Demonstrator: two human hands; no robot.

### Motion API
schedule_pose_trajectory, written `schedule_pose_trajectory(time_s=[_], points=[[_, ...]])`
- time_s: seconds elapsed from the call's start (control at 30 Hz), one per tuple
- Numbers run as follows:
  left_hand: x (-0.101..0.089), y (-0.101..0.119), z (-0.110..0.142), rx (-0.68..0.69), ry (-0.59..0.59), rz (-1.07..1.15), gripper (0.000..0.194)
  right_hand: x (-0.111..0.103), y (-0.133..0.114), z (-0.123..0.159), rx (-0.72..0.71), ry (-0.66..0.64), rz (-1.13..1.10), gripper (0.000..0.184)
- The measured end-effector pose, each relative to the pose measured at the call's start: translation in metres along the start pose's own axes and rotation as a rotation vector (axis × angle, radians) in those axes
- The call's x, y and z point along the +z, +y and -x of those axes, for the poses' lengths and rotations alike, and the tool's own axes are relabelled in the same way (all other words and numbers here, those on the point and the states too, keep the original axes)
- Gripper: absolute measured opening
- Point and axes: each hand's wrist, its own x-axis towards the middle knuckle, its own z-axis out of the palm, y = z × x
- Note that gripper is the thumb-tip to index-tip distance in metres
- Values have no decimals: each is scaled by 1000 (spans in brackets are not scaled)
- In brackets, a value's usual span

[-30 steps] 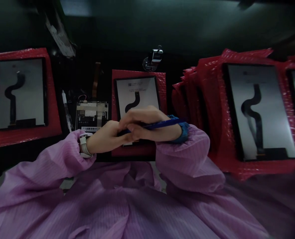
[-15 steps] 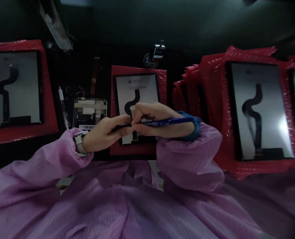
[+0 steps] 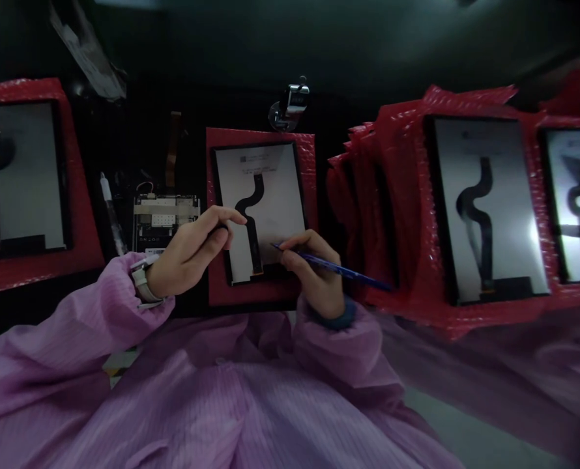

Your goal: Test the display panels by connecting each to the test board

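Note:
My right hand point(image 3: 317, 277) is closed on a blue pen point(image 3: 348, 270), whose tip hovers just over the lower right part of a grey display panel point(image 3: 280, 195). A black S-shaped flex cable point(image 3: 249, 215) runs down the panel. The panel lies on a red bubble-wrap bag point(image 3: 309, 156) straight in front of me. At the panel's left edge, my left hand point(image 3: 189, 251) has its fingers curled in a pinch around a small dark pen cap point(image 3: 219, 228). Both arms are in purple sleeves, and a white watch is on the left wrist.
A bare circuit board point(image 3: 165, 218) and a white pen-like tool point(image 3: 109, 208) lie left of the centre panel. A metal hand counter point(image 3: 290, 104) stands behind it. More panels on red bags lie at far left point(image 3: 21, 176) and, stacked, at right point(image 3: 485, 208) and far right point(image 3: 573, 202).
My hands, joined at the pen before, have pulled apart. The left moved left with the cap. The right swung the pen round so its tip points at the panel.

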Motion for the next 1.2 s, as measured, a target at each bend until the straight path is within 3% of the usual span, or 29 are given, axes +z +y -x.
schedule_pose_trajectory(time_s=[0.13, 0.33, 0.53, 0.77, 1.0, 1.2], points=[[4, -1, 0, 5, 1, -53, 22, 14, 23, 15, 17, 163, -11, 19], [5, 4, -3, -2, 5, -59, 21, 14, 23, 12, -56, 89, 128, 40], [4, 3, -3, -18, -10, -125, 23, 15, 19, 9, -92, 77, 131, 39], [1, 1, -4, 131, -30, -203, 17, 10, 12, 11, -78, 327, -292, 27], [1, 6, -3, 188, -196, -253, 22, 12, -12, 18, -192, 183, -542, 20], [0, 1, 3, 119, -247, -272, 20, 12, -8, 27, -221, 181, -462, 14]])
